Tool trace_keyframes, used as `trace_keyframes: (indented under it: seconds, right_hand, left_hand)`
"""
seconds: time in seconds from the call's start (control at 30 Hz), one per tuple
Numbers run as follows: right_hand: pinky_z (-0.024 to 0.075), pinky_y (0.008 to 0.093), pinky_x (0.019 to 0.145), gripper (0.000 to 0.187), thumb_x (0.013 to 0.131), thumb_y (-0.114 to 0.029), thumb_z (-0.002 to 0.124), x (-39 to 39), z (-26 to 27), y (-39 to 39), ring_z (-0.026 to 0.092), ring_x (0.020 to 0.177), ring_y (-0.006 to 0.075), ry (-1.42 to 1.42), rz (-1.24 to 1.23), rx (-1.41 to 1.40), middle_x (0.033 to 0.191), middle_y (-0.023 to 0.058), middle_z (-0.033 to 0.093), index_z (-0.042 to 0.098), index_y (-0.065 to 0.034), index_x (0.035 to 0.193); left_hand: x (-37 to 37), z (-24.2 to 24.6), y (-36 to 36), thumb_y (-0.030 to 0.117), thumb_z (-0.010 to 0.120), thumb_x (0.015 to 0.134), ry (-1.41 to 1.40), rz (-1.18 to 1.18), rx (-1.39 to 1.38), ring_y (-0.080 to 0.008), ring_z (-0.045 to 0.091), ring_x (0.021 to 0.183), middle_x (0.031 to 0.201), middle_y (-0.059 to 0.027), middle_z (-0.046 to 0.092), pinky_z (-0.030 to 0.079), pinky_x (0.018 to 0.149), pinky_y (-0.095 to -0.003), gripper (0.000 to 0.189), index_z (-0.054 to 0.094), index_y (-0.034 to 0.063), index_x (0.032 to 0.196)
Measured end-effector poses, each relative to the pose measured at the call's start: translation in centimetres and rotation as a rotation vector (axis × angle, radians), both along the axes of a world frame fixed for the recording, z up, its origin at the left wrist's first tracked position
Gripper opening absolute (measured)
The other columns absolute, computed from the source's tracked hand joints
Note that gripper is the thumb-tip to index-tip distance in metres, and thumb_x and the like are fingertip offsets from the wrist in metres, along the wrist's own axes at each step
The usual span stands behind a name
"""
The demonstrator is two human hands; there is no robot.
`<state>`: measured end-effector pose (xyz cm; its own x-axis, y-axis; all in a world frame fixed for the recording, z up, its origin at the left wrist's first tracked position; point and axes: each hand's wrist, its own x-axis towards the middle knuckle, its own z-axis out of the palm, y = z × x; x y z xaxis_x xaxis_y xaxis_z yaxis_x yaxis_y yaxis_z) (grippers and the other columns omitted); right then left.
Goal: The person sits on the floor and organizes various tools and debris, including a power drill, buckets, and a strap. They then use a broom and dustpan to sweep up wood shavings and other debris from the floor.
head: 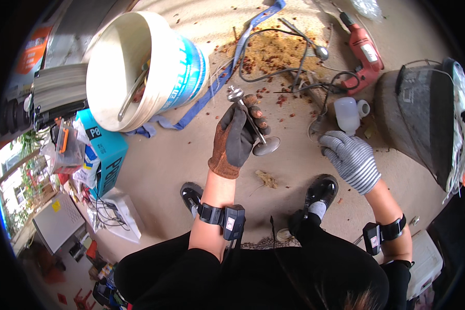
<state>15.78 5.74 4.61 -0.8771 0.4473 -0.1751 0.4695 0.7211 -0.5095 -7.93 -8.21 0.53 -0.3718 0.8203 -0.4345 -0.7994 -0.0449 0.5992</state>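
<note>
My left hand (238, 133), in a dark glove with a rust-brown cuff, is closed around a shiny metal rod (254, 126). The rod has a stepped knob at its upper end and a round flat disc at its lower end. My right hand (348, 159), in a grey and white striped glove, is low beside a small white translucent plastic bottle (347, 112); its fingertips are partly hidden, and whether they touch anything is unclear. A white round cap-like piece (364, 108) lies against the bottle. A black cable and plug (317, 123) lie just left of the bottle.
A large white bucket (120, 69) holding tools lies tilted at left, beside a blue strap (195, 112). A red power drill (364, 56) and a metal-ended tool (321, 52) lie ahead. Grain-like bits cover the floor. A dark bucket (395, 112) stands right, a teal box (114, 149) left.
</note>
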Motion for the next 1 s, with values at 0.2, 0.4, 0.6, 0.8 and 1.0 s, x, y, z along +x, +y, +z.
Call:
trace_keyframes:
  seconds: [0.2,0.4,0.6,0.8,1.0]
  right_hand:
    - [0.054,0.0386,0.076,0.021,0.085,-0.021,0.065,0.5,0.6,-1.4,0.066,0.087,0.0312,0.062,-0.072,-0.15,0.099,0.0112,0.068,0.068,-0.0107,0.103]
    - [0.0542,0.0376,0.074,0.019,0.085,-0.018,0.065,0.8,2.4,-0.7,0.066,0.082,0.0298,0.142,-0.13,-0.098,0.097,0.0092,0.068,0.068,-0.0112,0.102]
    - [0.0552,0.0353,0.075,0.02,0.084,-0.015,0.066,0.5,4.3,0.2,0.068,0.082,0.0272,0.229,-0.184,-0.069,0.096,0.0079,0.069,0.069,-0.0107,0.103]
    - [0.0554,0.0349,0.074,0.022,0.083,-0.015,0.068,-0.1,5.3,0.2,0.068,0.079,0.0266,0.308,-0.195,-0.057,0.094,0.0086,0.069,0.069,-0.0098,0.105]
    - [0.055,0.0342,0.073,0.031,0.081,-0.018,0.072,-0.3,5.6,0.1,0.068,0.079,0.0271,0.392,-0.319,-0.183,0.09,0.0094,0.069,0.067,-0.0093,0.11]
  left_hand:
    - [1.6,0.5,1.7,0.024,0.052,0.1,0.018,-0.174,0.262,-0.0203,0.064,0.091,0.099,-0.0094,0.064,0.056,0.083,-0.0397,0.035,0.053,-0.0003,0.125]
    - [2.6,1.1,2.5,0.022,0.059,0.096,0.169,-0.298,0.205,-0.019,0.065,0.095,0.11,-0.01,0.065,0.055,0.086,-0.0356,0.037,0.055,-0.0013,0.125]
    - [2.9,0.9,2.8,0.022,0.066,0.092,0.366,-0.472,0.164,-0.0208,0.065,0.097,0.105,-0.0109,0.066,0.053,0.087,-0.0352,0.037,0.058,-0.0012,0.12]
    - [3.3,0.5,3.0,0.02,0.066,0.091,0.505,-0.526,0.114,-0.0177,0.065,0.096,0.105,-0.0098,0.068,0.051,0.089,-0.0326,0.035,0.061,-0.0015,0.118]
    - [3.7,2.1,3.7,0.008,0.064,0.091,0.597,-0.644,0.01,-0.0146,0.064,0.089,0.1,-0.0071,0.069,0.051,0.082,-0.0289,0.026,0.063,-0.0004,0.116]
